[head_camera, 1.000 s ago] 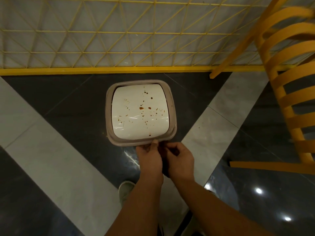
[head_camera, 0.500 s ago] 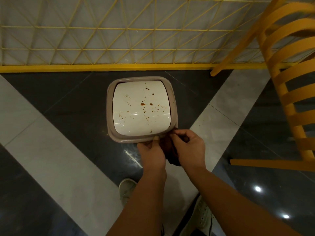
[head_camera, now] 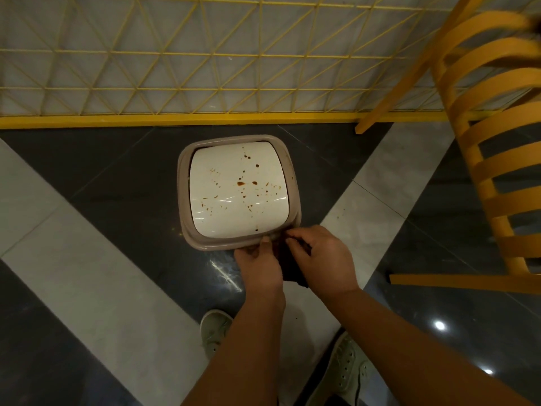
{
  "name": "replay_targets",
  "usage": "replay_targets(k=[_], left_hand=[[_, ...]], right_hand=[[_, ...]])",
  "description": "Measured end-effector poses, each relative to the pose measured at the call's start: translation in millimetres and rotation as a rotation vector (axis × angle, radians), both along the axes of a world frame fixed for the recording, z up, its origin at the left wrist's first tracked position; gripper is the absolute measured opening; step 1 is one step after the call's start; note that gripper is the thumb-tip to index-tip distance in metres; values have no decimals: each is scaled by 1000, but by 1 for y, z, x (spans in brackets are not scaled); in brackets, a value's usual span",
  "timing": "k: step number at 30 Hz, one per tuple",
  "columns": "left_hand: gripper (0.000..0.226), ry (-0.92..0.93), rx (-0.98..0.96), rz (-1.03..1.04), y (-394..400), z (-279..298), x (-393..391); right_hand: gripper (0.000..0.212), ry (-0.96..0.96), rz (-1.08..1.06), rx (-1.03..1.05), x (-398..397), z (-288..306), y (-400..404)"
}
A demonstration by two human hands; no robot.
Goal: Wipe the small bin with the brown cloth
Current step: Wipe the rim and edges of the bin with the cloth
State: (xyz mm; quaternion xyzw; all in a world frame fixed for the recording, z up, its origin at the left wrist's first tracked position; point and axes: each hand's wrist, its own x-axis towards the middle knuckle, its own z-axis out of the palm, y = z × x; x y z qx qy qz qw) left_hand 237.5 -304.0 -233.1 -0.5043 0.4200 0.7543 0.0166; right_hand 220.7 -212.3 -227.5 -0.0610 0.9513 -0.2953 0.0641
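The small bin (head_camera: 238,193) stands on the floor, seen from above: a beige rim around a white swing lid spattered with brown spots. The brown cloth (head_camera: 289,263) is bunched between my two hands just in front of the bin's near right corner. My left hand (head_camera: 257,265) grips the cloth's left side, thumb near the bin's rim. My right hand (head_camera: 320,256) pinches the cloth from the right, fingertips at the rim. Most of the cloth is hidden by my hands.
A yellow slatted chair (head_camera: 491,136) stands to the right. A yellow wire partition (head_camera: 205,54) with a yellow base bar runs behind the bin. The floor has dark and pale glossy tiles. My two shoes (head_camera: 215,329) are below my arms.
Both hands with the cloth have shifted slightly right and closer to the bin's near right corner. More of the cloth now shows between them.
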Motion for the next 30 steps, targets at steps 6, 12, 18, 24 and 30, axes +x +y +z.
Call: replay_targets(k=[6,12,18,24,30], left_hand=[[50,-38,61,-17,-27,5,10],[33,-64,51,216,-71,18,21],[22,-11,43,183,-67,17,15],[20,-50,-30,149,-69,16,18],[25,-26,25,176,-71,16,14]], right_hand=[[21,80,115,111,-2,-3,7],[22,99,119,153,1,-1,4],[24,72,85,116,21,5,-31],[53,-19,403,193,29,-6,-62],[51,88,254,330,10,-2,13]])
